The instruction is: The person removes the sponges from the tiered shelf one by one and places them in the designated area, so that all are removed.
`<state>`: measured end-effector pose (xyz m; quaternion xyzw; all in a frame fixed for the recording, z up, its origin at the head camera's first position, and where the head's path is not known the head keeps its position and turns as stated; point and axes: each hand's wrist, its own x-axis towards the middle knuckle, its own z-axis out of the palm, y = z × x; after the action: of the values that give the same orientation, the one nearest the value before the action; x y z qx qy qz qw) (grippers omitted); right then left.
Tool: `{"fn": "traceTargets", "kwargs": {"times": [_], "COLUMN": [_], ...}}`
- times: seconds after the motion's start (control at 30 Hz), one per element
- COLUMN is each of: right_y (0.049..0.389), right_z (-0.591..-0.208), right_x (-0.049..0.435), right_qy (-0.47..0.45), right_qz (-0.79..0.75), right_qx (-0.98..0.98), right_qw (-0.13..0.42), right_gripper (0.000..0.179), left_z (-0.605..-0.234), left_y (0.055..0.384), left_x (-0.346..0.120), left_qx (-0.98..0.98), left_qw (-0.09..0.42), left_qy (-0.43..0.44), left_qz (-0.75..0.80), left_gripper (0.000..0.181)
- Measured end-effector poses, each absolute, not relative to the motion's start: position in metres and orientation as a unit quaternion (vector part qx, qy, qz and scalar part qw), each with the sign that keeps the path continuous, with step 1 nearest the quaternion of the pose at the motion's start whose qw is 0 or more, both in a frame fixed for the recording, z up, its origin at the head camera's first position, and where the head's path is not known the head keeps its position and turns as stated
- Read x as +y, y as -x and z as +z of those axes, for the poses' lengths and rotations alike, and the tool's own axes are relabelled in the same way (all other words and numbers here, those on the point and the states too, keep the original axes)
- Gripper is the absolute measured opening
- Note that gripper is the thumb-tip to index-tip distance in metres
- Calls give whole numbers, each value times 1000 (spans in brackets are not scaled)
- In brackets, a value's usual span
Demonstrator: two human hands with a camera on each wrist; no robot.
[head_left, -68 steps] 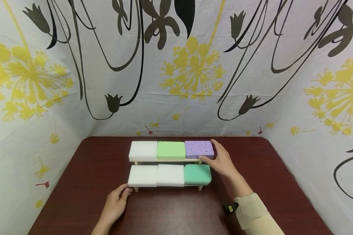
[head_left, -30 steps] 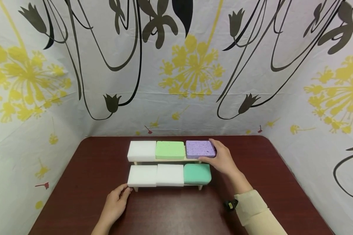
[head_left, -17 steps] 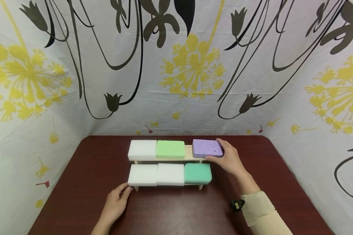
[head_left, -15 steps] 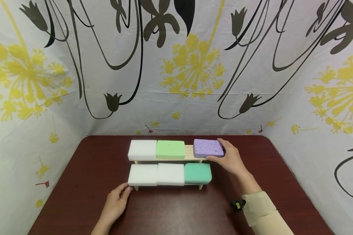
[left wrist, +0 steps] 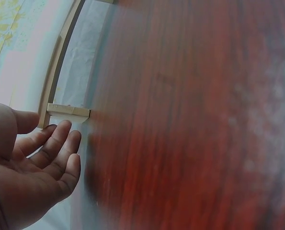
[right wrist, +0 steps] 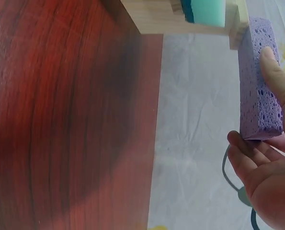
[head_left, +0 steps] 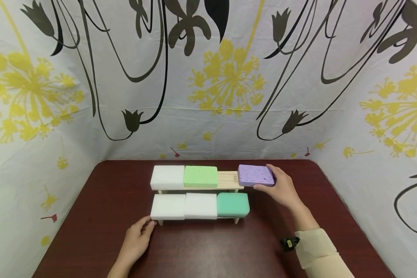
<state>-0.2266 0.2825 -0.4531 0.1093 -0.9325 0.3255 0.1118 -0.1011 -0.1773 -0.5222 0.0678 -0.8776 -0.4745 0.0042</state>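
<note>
My right hand [head_left: 278,189] grips a purple sponge [head_left: 255,175] between thumb and fingers at the right end of the back wooden rack [head_left: 228,179]. In the right wrist view the thumb lies along the porous side of the purple sponge [right wrist: 259,81]. My left hand [head_left: 135,239] pinches the left end of the front wooden rack, whose board [left wrist: 53,79] runs between thumb and index finger in the left wrist view. A white sponge [head_left: 167,177] and a light green sponge [head_left: 200,176] sit on the back rack. The front rack carries two white sponges [head_left: 168,206] and a teal sponge [head_left: 233,204].
Both racks stand on short legs on a dark red table [head_left: 201,247]. Patterned fabric [head_left: 208,135] encloses the back and sides. A black device [head_left: 290,243] is worn at the right wrist, by a cream sleeve [head_left: 316,247].
My right hand has slid the purple sponge rightward, away from the light green one, baring pale wood on the back rack. My left hand has stayed in place.
</note>
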Motion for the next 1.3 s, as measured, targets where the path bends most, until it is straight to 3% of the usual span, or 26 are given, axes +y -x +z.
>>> {"fn": "traceTargets", "kwargs": {"times": [0.63,1.3], "right_y": [223,232], "right_z": [-466,-519], "right_x": [308,313], "right_qy": [-86,-104], "right_qz": [311,322], "right_qx": [-941,-939], "right_qw": [99,63], "right_gripper": [94,99], "left_z": [-524,-521], "left_y": [102,100], "left_x": [-177,-176], "left_qx": [-877,-871], "left_qw": [9,-3], "left_qy": [-68,-67], "left_qz": [-475,-487], "left_gripper": [36,38]}}
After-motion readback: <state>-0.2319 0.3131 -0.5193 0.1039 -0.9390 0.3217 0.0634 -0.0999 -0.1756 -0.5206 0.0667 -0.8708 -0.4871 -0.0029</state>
